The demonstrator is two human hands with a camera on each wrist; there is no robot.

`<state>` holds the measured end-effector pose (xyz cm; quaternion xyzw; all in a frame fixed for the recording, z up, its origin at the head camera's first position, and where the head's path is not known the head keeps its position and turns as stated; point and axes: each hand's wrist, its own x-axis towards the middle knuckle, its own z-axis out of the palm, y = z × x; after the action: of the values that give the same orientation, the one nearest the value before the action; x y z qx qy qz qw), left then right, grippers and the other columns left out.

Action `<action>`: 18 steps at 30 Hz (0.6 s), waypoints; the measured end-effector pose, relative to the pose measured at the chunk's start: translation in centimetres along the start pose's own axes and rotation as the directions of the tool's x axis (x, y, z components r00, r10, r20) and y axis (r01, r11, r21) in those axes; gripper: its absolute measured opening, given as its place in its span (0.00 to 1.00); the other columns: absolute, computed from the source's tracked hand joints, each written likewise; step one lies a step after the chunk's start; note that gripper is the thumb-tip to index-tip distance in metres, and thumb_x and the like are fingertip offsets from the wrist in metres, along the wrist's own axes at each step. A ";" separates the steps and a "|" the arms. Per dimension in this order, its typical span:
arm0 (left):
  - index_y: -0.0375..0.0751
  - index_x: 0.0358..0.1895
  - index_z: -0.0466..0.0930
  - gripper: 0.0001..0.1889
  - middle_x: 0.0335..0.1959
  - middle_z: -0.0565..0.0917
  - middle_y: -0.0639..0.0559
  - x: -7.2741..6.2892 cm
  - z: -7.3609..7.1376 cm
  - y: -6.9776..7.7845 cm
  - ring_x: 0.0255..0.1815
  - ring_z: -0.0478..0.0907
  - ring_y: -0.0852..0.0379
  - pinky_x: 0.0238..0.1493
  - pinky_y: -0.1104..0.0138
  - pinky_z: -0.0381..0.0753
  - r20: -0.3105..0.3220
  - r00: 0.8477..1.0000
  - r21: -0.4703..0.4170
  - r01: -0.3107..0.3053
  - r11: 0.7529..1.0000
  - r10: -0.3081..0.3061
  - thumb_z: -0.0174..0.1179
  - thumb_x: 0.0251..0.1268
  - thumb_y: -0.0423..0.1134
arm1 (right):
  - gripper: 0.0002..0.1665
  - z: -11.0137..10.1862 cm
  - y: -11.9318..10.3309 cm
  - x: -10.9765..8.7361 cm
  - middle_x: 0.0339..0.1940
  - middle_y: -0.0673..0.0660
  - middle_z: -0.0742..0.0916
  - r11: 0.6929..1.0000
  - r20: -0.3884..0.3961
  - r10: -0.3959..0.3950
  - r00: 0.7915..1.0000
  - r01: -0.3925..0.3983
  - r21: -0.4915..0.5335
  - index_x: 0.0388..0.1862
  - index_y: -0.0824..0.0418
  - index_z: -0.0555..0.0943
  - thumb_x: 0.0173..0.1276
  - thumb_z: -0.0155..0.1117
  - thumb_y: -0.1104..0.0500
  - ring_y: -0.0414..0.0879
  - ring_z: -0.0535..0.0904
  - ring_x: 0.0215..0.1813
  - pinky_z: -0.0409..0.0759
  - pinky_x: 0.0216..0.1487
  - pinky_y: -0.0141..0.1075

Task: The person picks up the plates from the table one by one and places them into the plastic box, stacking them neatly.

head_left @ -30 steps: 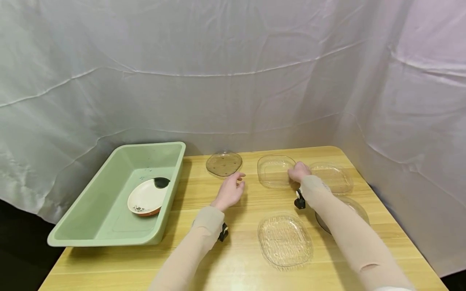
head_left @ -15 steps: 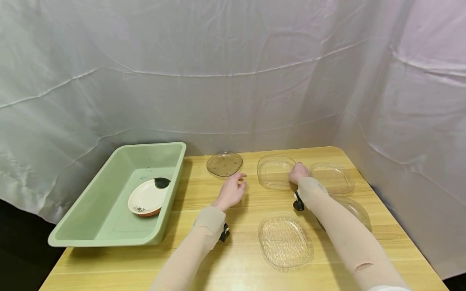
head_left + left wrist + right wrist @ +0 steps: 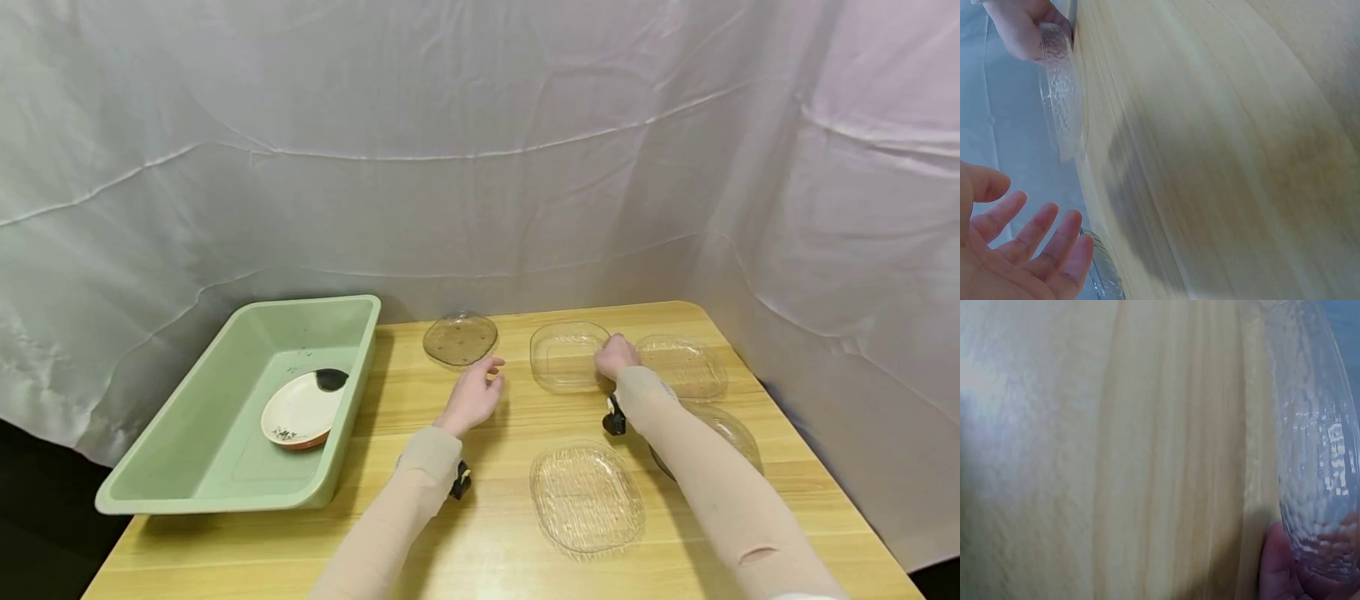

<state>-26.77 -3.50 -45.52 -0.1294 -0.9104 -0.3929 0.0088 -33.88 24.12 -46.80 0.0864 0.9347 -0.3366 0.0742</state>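
Observation:
At the back of the table, my right hand (image 3: 617, 356) grips the right edge of a clear glass plate (image 3: 566, 360) with rounded corners. In the right wrist view the fingers (image 3: 1275, 562) curl at the low end of this textured plate (image 3: 1313, 444). My left hand (image 3: 474, 396) hovers over the table with relaxed, spread fingers (image 3: 1054, 244) and an empty palm. Just beyond its fingertips lies a brownish glass plate (image 3: 461, 337) with small dark dots. In the left wrist view, the right hand (image 3: 1019, 28) holds the clear plate's rim.
A ribbed clear plate (image 3: 587, 497) lies at the front. To the right are another clear plate (image 3: 682, 368) and a darker glass plate (image 3: 731, 429), partly behind the right forearm. A green basin (image 3: 176, 408) at left holds a white plate (image 3: 300, 408) with a black patch.

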 end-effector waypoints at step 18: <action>0.38 0.69 0.72 0.20 0.61 0.80 0.37 -0.2 -0.2 -0.4 0.58 0.81 0.39 0.57 0.50 0.83 0.009 0.999 -0.116 0.050 0.992 -0.050 0.47 0.79 0.37 | 0.40 0.9 0.3 -0.2 0.56 0.74 0.81 0.854 0.110 0.017 0.994 -0.072 0.515 0.78 0.74 0.52 0.69 0.50 0.72 0.39 0.84 0.24 0.86 0.30 0.29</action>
<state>-26.66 -3.98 -45.72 -0.1081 -0.8890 -0.4448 -0.0115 -33.58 23.77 -47.65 0.1073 0.8025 -0.5778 0.1035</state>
